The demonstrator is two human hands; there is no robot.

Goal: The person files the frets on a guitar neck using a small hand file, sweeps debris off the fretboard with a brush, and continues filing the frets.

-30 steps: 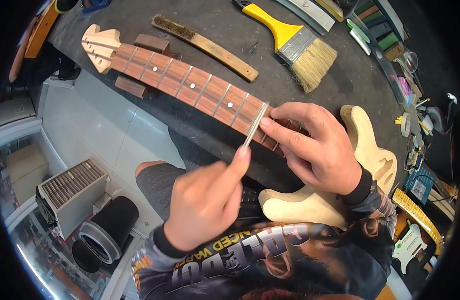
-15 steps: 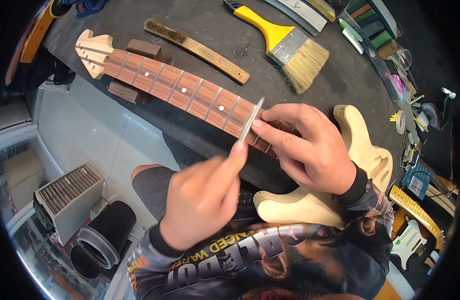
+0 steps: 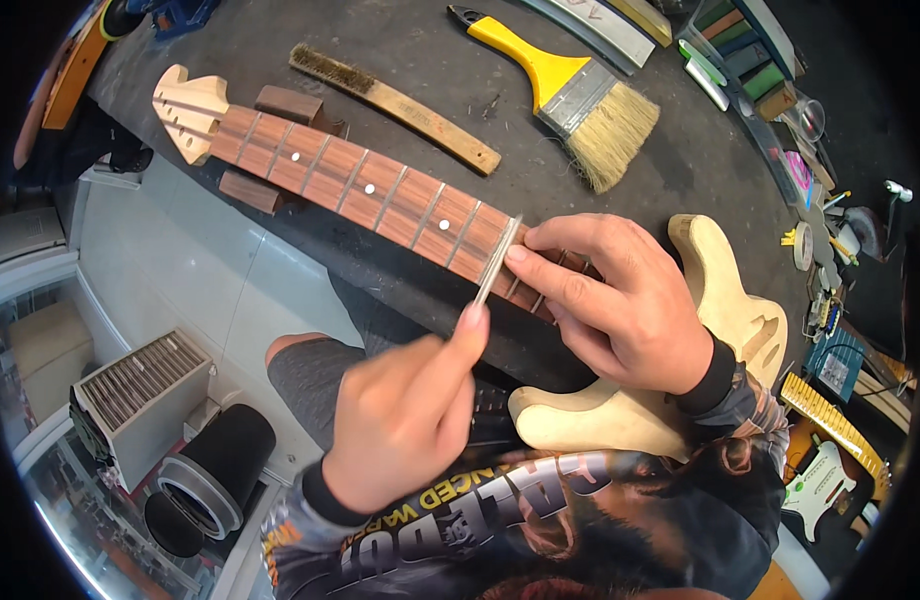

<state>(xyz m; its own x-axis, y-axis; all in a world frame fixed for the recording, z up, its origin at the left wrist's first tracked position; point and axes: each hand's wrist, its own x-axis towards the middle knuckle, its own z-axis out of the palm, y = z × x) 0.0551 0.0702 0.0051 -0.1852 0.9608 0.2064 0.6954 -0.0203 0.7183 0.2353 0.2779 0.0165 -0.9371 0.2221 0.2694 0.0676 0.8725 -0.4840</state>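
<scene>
A guitar neck with a reddish-brown fretboard, metal frets and white dots slants across the bench edge, its pale headstock at the far left. My left hand is closed around a thin metal file, index finger stretched along it. The file lies across the fretboard, along one fret. Just right of it my right hand grips the neck, fingertips pressed on the fretboard beside the file. Its fingers cover part of the upper frets. Below my right wrist sits an unfinished pale wood guitar body.
Dark wood blocks lie at the headstock end. Beyond the neck are a wooden-handled brush and a wide yellow-handled paintbrush. Small tools and a white-pickguard guitar stand at right. A black bin is on the floor at left.
My left hand has drawn the file slightly toward me, so less of its tip sticks out past the far edge of the neck. My right hand keeps its place on the neck.
</scene>
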